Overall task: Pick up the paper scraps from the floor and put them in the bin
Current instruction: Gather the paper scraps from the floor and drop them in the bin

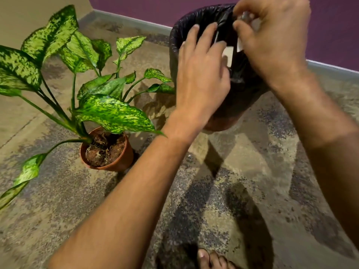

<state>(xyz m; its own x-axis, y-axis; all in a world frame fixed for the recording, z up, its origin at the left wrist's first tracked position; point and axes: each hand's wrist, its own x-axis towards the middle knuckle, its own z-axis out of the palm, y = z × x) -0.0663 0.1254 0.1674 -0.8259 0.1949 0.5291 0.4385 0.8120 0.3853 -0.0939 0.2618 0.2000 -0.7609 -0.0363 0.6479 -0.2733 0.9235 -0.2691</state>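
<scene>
- plant (pixel 83 90) on the left side of the floor (pixel 242 181), big speckled green leaves, sitting in a brown pot (pixel 114 162) with dry soil
- left hand (pixel 200 74) is up over the near-left rim of the bin, fingers fairly straight and spread, tips reaching over the opening. can't really see it gripping anything, looks loose
- bin (pixel 176 55) stands near the far wall, lined with a black bag (pixel 204 16), just right of the plant
- white scraps (pixel 229 53) are right over the bin's mouth, between the two hands, a bit blurry
- right hand (pixel 272 35) is above the far-right rim, thumb and fingertips curled in and pinching a scrap (pixel 240 44)
- purple wall (pixel 330 26) behind the bin with a pale skirting along the floor
- bare toes (pixel 211 259) poke in at the bottom edge
</scene>
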